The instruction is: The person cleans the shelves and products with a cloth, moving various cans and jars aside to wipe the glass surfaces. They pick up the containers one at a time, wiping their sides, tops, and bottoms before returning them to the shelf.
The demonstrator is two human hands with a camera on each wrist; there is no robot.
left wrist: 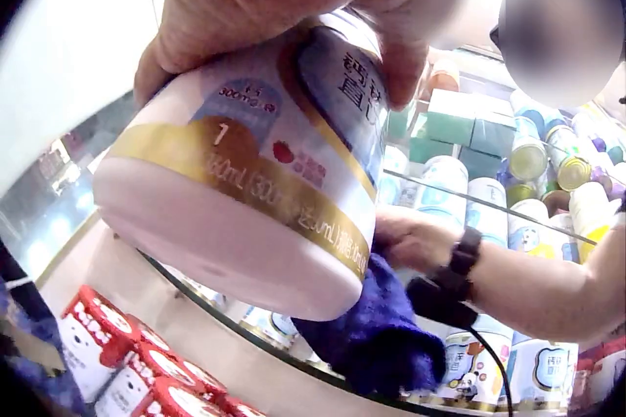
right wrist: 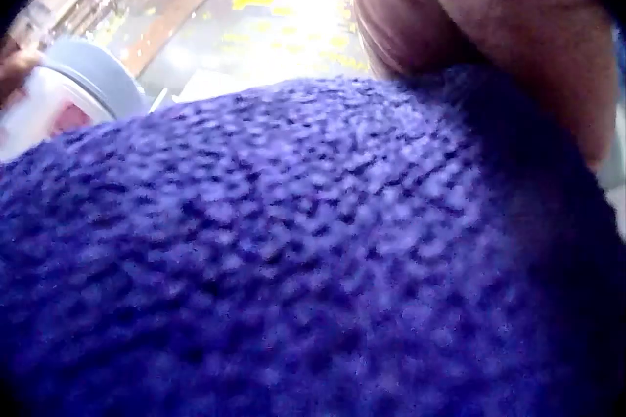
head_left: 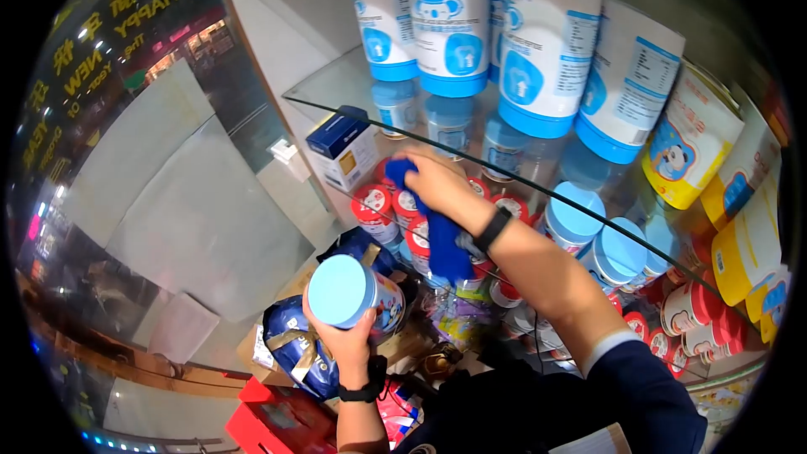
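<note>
My left hand grips a white tub with a light-blue lid, held out in front of the shelves. In the left wrist view the tub shows its pale base and a gold band, the fingers wrapped round its far end. My right hand holds a blue cloth near the edge of the glass shelf. The cloth hangs down over red-lidded tubs. Up close in the right wrist view, the fuzzy cloth fills most of the picture and hides part of the fingers.
Tall white-and-blue canisters stand on the upper glass shelf. A blue-and-white box sits at the lower shelf's left end, and blue-lidded tubs at its right. Blue bags and a red box lie below.
</note>
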